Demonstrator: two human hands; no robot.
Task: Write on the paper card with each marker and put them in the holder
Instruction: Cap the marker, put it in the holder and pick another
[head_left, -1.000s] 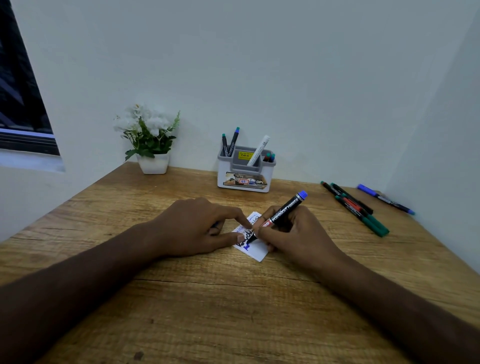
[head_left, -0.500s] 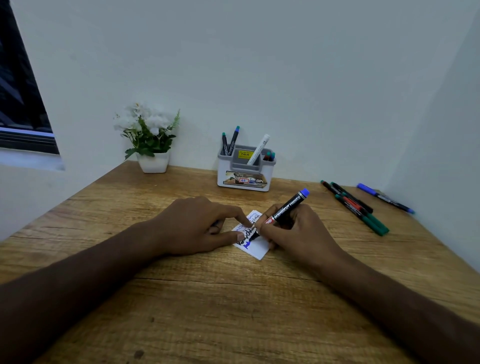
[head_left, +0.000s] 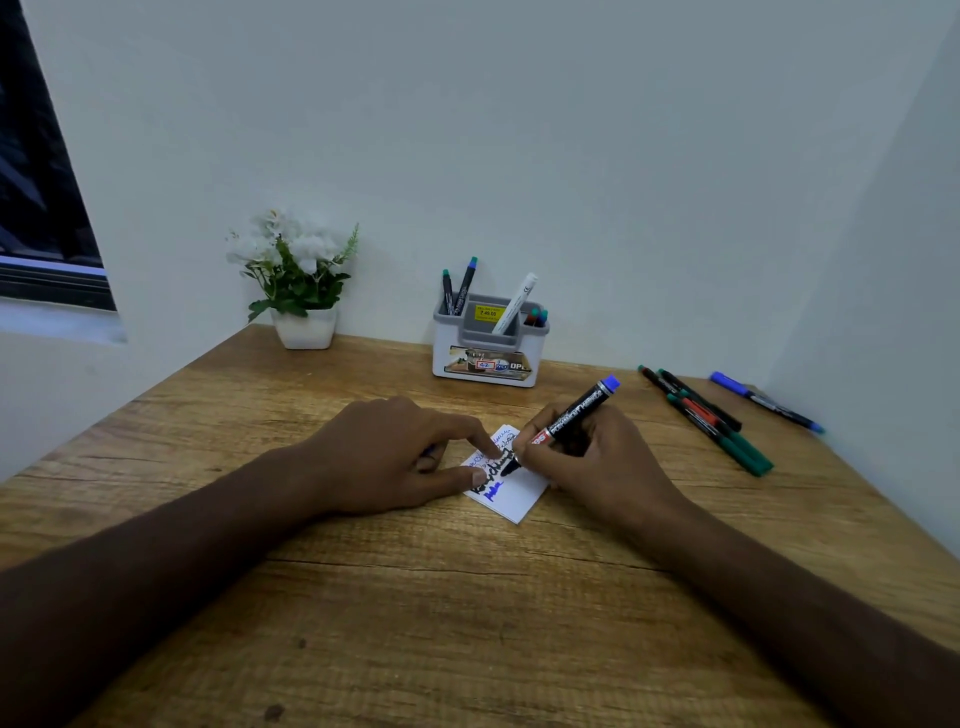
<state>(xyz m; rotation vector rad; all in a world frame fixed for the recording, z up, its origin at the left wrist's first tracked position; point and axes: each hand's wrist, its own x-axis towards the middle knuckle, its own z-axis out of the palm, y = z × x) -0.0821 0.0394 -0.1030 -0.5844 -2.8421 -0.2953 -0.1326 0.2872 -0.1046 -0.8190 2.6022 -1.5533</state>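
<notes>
A small white paper card (head_left: 522, 493) with black and blue writing lies on the wooden desk (head_left: 467, 613). My left hand (head_left: 395, 452) pins its left edge with thumb and index fingertip; the other fingers are curled, and a bluish bit shows under them. My right hand (head_left: 597, 462) grips a black marker with a blue end (head_left: 576, 410), tip down on the card's upper part. The white and grey holder (head_left: 488, 358) stands at the back by the wall, with several markers in it.
Several green and red-banded markers (head_left: 717, 423) and a blue one (head_left: 763, 400) lie at the right, near the side wall. A white pot of flowers (head_left: 301, 291) stands back left. A dark window (head_left: 41, 208) is at far left.
The marker tip has shifted slightly up and to the right on the card, and a bit more blue writing shows. My left hand has stayed in place.
</notes>
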